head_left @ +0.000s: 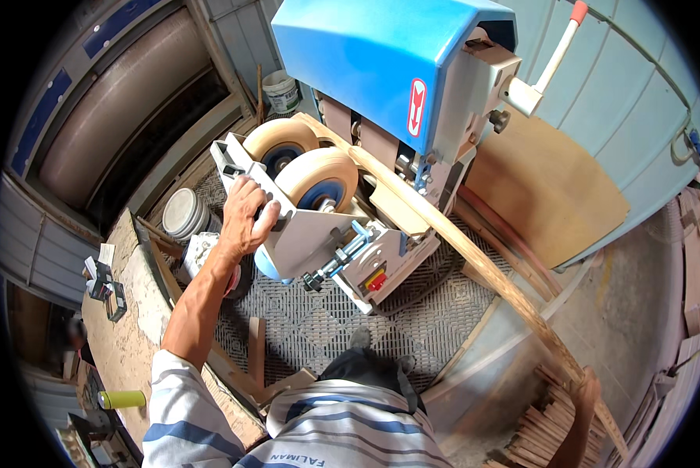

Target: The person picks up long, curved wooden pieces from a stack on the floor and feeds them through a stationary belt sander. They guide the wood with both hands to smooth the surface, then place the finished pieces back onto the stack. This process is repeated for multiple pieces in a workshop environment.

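Note:
A long wooden strip (475, 261) runs from the machine down to the lower right. My right hand (586, 388) is closed around its near part. The far part passes between two cream rubber wheels (316, 173) and the upright belt side of a belt sander with a blue hood (358, 54). Both wheels sit in a grey metal bracket (303, 238). My left hand (248, 210) is closed over a dark handle on the bracket's left side, with its thumb lying toward the wheels. A threaded blue adjuster (350, 251) and a red-and-yellow switch (376, 281) are nearby.
A white-handled lever (557, 54) projects at the upper right. Wood strips (553, 421) are stacked below my right arm. A worn workbench (120, 312) with a green bottle (122, 399) stands at left. White buckets (183, 212) stand beside the machine on a grey slotted mat (303, 335).

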The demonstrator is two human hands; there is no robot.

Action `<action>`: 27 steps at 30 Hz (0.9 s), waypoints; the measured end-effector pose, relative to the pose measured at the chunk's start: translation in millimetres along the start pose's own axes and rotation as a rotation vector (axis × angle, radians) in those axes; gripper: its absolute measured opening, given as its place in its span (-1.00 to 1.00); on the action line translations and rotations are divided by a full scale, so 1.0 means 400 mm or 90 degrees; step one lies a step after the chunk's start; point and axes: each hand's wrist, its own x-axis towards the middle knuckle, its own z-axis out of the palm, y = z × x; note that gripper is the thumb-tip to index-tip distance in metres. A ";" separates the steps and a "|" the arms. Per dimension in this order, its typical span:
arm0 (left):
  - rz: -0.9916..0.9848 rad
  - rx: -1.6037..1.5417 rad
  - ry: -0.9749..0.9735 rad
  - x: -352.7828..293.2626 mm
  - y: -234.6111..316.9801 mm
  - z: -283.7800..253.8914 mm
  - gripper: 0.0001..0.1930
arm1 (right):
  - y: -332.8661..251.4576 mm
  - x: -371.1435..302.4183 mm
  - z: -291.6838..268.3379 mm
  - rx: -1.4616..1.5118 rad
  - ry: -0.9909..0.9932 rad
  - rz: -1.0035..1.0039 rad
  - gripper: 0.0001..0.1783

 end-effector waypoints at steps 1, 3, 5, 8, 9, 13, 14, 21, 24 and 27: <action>0.003 0.001 0.003 0.012 0.002 0.005 -0.77 | 0.004 0.005 -0.002 0.013 -0.009 -0.002 -0.70; 0.016 0.005 0.011 0.036 0.004 0.014 -0.75 | -0.002 0.020 -0.012 0.024 -0.032 0.018 -0.72; 0.010 -0.007 0.008 0.060 0.012 0.011 -0.75 | -0.020 0.036 -0.018 0.020 -0.053 0.059 -0.74; -0.016 -0.018 -0.002 0.083 0.016 0.015 -0.72 | -0.019 0.051 -0.012 0.019 -0.059 0.057 -0.75; -0.021 -0.020 -0.006 0.089 0.015 0.018 -0.71 | -0.011 0.053 -0.005 0.021 -0.047 0.031 -0.76; -0.040 -0.021 -0.034 0.116 0.019 0.033 -0.68 | 0.021 0.055 0.012 0.058 -0.033 -0.008 -0.75; -0.045 -0.019 -0.046 0.122 0.021 0.033 -0.67 | 0.026 0.058 0.011 0.058 -0.041 -0.007 -0.74; 0.028 0.022 -0.063 0.173 0.029 0.043 -0.74 | -0.001 0.077 -0.023 0.035 -0.076 0.030 -0.73; 0.003 0.026 -0.073 0.176 0.020 0.052 -0.75 | 0.008 0.078 -0.008 0.031 -0.103 0.051 -0.79; 0.069 0.069 -0.094 0.186 0.023 0.044 -0.75 | -0.012 0.081 -0.009 0.063 -0.105 0.059 -0.84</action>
